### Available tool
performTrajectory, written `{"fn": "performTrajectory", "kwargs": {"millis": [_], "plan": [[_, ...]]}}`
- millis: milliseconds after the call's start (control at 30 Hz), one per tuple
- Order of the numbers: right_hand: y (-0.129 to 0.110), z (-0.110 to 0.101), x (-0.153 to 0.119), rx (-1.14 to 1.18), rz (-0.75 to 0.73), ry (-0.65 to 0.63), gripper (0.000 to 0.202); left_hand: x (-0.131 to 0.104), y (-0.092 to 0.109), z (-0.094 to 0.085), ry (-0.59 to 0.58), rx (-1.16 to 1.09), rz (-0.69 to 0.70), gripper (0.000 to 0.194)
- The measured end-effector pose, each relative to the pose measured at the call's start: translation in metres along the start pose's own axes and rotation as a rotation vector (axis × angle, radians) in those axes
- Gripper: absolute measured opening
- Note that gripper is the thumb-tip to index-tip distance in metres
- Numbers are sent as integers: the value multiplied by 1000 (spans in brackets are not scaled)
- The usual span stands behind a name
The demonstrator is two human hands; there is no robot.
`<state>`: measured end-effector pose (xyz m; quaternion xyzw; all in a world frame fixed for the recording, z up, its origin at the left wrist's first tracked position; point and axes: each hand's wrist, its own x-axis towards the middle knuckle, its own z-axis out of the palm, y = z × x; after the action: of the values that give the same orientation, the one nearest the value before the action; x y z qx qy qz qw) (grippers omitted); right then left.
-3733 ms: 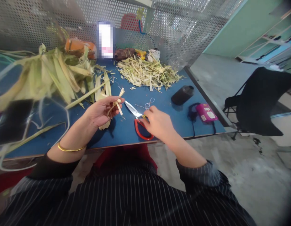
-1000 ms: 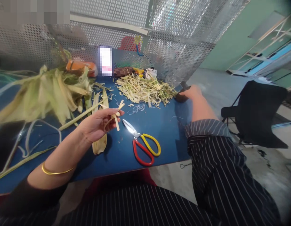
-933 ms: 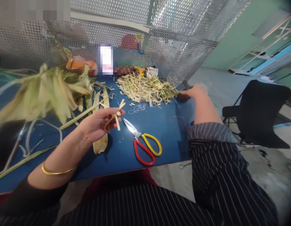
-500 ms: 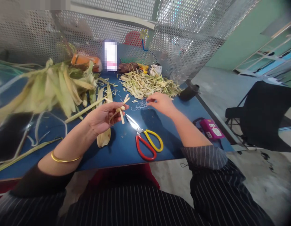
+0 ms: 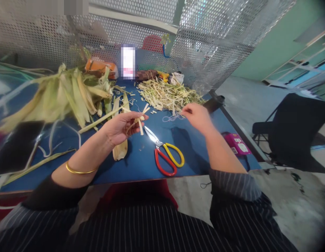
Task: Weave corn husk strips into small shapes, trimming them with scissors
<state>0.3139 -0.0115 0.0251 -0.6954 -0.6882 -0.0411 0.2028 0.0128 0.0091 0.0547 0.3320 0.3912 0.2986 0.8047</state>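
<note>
My left hand (image 5: 124, 127) is closed around a small knotted piece of corn husk (image 5: 140, 120), whose pale strip ends stick out past the fingertips. To the right, my right hand (image 5: 196, 116) pinches a thin white thread (image 5: 173, 118), which hangs in loose loops below and left of the fingers. Scissors (image 5: 162, 148) with one red and one yellow handle lie on the blue table between my hands, blades pointing up and left. Under my left hand rests a flat dried husk (image 5: 120, 149).
Large corn husks (image 5: 62, 94) are heaped at the left, and a pile of cut husk strips (image 5: 167, 94) lies at the back. A black cylinder (image 5: 215, 103) and a purple packet (image 5: 237, 144) sit along the right edge. A perforated metal screen (image 5: 141, 21) stands behind the table.
My right hand has moved right, drawing the thread loops along with it, away from my left hand. The left hand keeps its hold on the knotted husk. The view has shifted slightly.
</note>
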Motion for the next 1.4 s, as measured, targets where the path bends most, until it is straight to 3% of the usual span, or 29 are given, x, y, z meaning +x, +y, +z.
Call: {"fn": "performTrajectory", "kwargs": {"millis": [100,200,300,400,500,600,667,767,833,900,967,1067,1133,1267,1400], "plan": [[40,-25,-18,-155,191,2,12,2,-3,-1,-20,-7,-12,11],[76,-34,-33,-308,380,-91,14,4,-6,-1,-29,-6,-15,11],[91,-36,-46,-452,440,-188,20,7,-7,-1,-27,-7,-33,12],[73,-41,-55,-565,384,-42,29,7,-7,-1,-24,-17,-56,13],[35,-46,-57,-540,189,284,28,6,-7,0,-39,-19,-73,12],[12,-45,-45,-483,104,361,28,5,-7,0,-61,-10,-83,11],[15,-38,-33,-473,130,305,28,4,-7,0,-61,0,-78,10],[38,-28,-22,-458,216,-41,24,4,-6,0,-43,9,-63,9],[52,-25,-24,-429,234,-174,22,3,-6,1,-28,9,-61,9],[60,-26,-32,-432,252,-190,20,1,-6,3,-15,10,-64,9],[59,-29,-42,-462,280,-117,21,0,-6,5,-8,13,-72,9],[44,-36,-50,-478,242,137,28,0,-6,6,-15,6,-85,9],[24,-39,-50,-349,144,263,35,0,-6,6,-40,-10,-100,9],[-34,-29,-41,362,-42,118,23,-1,-6,4,-117,-41,-133,11],[-90,3,-25,912,-129,-172,27,1,-6,1,-149,-49,-134,12]]}}
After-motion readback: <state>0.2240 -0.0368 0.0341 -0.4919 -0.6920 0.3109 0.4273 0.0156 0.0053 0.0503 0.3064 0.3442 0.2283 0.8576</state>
